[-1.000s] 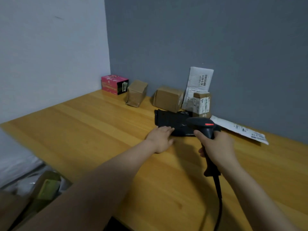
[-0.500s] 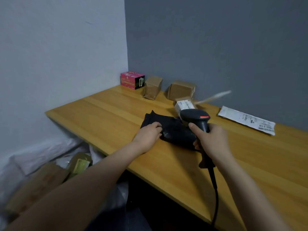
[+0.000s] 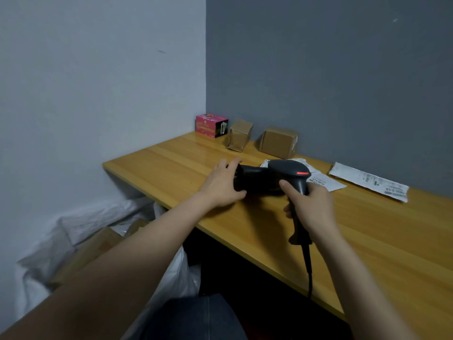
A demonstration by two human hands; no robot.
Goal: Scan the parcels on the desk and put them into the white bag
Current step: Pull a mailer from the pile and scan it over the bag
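— Where's the white bag (image 3: 73,224)?
— Far left, below the desk (image 3: 171,163) edge.
— And the hands?
— The left hand (image 3: 220,187) grips the black parcel (image 3: 255,180) by its left end, over the desk. The right hand (image 3: 308,207) curls round the scanner (image 3: 291,173), whose head is in front of that parcel.
— Further right?
— A flat white parcel (image 3: 367,181) lies on the wood.
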